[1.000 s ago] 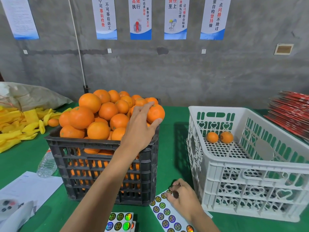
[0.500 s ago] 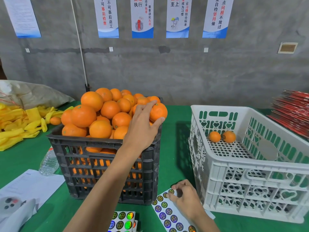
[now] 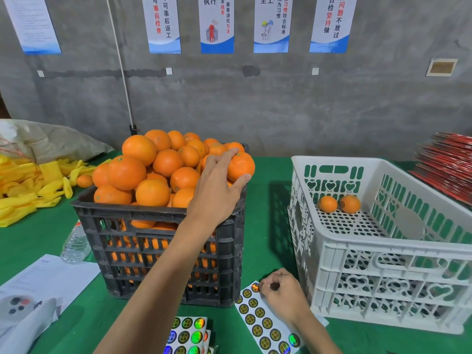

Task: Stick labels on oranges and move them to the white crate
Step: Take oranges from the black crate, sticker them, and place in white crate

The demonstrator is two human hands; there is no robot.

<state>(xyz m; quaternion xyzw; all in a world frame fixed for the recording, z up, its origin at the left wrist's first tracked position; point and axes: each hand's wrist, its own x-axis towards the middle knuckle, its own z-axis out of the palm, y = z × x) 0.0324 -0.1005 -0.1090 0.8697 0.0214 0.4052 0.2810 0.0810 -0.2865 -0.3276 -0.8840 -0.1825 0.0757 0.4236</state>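
A black crate (image 3: 163,241) heaped with oranges stands at centre left. My left hand (image 3: 217,190) reaches over its near right corner and grips an orange (image 3: 242,166) at the top right of the heap, thumb under it and fingers over it. My right hand (image 3: 283,295) is low on the table by a sheet of round labels (image 3: 265,320), its fingertips pinching at a label at the sheet's top edge. The white crate (image 3: 383,251) stands at the right with two oranges (image 3: 339,203) at its far end.
More label sheets (image 3: 187,335) lie at the bottom edge. A plastic bottle (image 3: 75,245) and papers (image 3: 43,279) lie left of the black crate. Yellow foam nets (image 3: 28,187) and a loose orange (image 3: 84,180) are at far left. Red flat cartons (image 3: 449,164) are stacked at far right.
My left hand has closed further round the orange at the top right of the heap. My right hand stays at the top of the label sheet, fingers working on a label.
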